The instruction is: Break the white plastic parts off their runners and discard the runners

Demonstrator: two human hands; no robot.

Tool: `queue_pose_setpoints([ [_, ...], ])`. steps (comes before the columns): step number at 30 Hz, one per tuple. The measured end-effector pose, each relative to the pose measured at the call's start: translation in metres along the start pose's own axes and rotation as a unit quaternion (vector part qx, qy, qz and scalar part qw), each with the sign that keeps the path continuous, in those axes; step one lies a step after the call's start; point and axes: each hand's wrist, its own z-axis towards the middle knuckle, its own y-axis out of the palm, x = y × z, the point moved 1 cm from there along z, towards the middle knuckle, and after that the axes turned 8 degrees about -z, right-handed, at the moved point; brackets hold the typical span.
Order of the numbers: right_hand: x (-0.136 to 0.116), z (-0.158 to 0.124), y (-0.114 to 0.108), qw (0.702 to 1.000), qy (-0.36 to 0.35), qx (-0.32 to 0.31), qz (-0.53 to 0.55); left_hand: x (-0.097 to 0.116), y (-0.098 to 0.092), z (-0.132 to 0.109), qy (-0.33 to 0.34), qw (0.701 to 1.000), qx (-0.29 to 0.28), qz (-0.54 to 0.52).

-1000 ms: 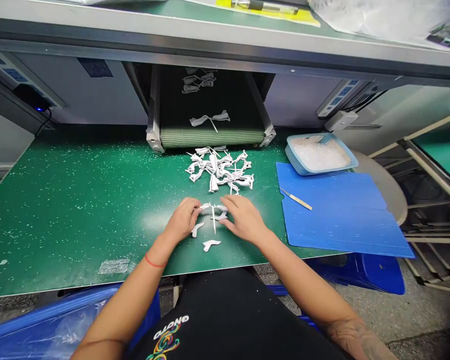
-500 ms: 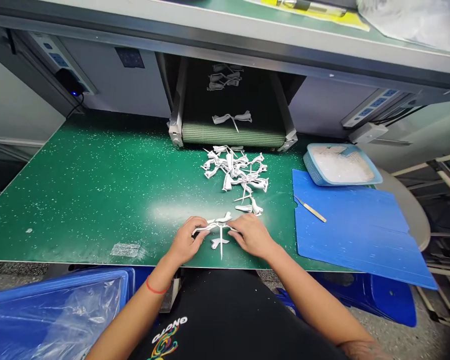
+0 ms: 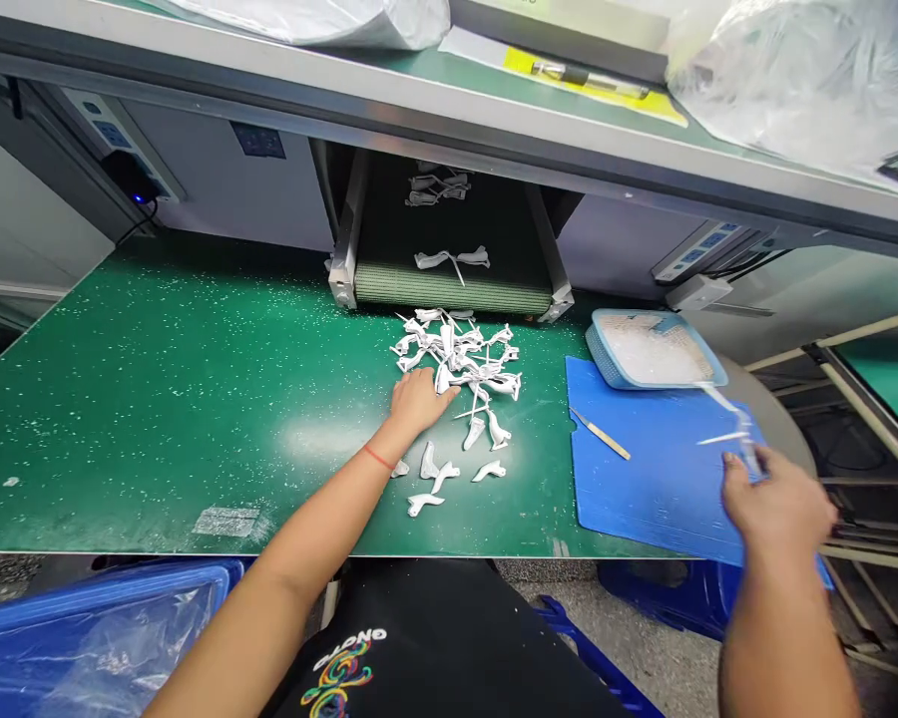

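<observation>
At the near edge of a heap of white moulded plastic parts (image 3: 460, 344), my left hand (image 3: 417, 401) has its thumb and fingers closed about the end of one white plastic part (image 3: 443, 379). Its fingertips are partly hidden. Over on the right, my right hand (image 3: 782, 504) grips a thin branched white plastic runner (image 3: 740, 429), smeared by motion, above a blue sheet (image 3: 666, 469). Several loose white pieces, among them a curved piece (image 3: 424, 504), lie on the green table between my arms.
A conveyor belt (image 3: 453, 286) carrying more white parts ends behind the heap. A blue basket (image 3: 655, 349) with white contents and a wooden-handled knife (image 3: 603, 436) are at the right. An overhead shelf (image 3: 449, 115) crosses the back. A plastic-lined blue bin (image 3: 105, 638) stands lower left.
My hands were together on a white part near the front edge. Now the left is forward at the heap and the right far right with the runner. More loose pieces lie in front.
</observation>
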Motion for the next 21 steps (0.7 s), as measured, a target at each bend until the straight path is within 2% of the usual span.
queue_pose_setpoints([
  [2, 0.017, 0.026, -0.003, 0.998, 0.013, 0.066, 0.000, 0.002, 0.006, 0.016, -0.021, 1.000, -0.004, -0.004],
  [3, 0.012, 0.027, -0.005, 0.995, -0.023, 0.091, 0.029, 0.000, 0.006, 0.018, -0.026, 1.000, -0.009, -0.014],
  [5, -0.022, 0.007, -0.010, 0.974, -0.145, 0.119, 0.130, -0.008, -0.002, 0.008, -0.025, 0.999, -0.011, -0.039],
  [6, -0.048, -0.010, -0.012, 0.951, -0.216, 0.115, 0.191, -0.014, -0.009, -0.002, -0.020, 0.999, -0.010, -0.049],
  [8, -0.108, -0.051, -0.017, 0.904, -0.318, 0.081, 0.274, -0.026, -0.024, -0.028, 0.010, 0.997, -0.006, -0.074],
  [10, -0.164, -0.089, -0.022, 0.850, -0.419, 0.026, 0.318, -0.036, -0.035, -0.055, 0.068, 0.992, 0.001, -0.109],
  [13, -0.222, -0.130, -0.027, 0.784, -0.544, -0.081, 0.289, -0.046, -0.040, -0.089, 0.178, 0.971, 0.032, -0.159],
  [16, -0.245, -0.153, -0.024, 0.753, -0.596, -0.194, 0.203, -0.051, -0.035, -0.110, 0.252, 0.937, 0.092, -0.224],
  [18, -0.249, -0.160, -0.018, 0.741, -0.606, -0.236, 0.167, -0.054, -0.033, -0.119, 0.266, 0.926, 0.113, -0.242],
  [19, -0.250, -0.162, -0.015, 0.739, -0.608, -0.241, 0.161, -0.056, -0.033, -0.122, 0.259, 0.933, 0.103, -0.228],
  [21, -0.251, -0.165, -0.008, 0.739, -0.611, -0.225, 0.174, -0.060, -0.035, -0.126, 0.237, 0.954, 0.050, -0.178],
])
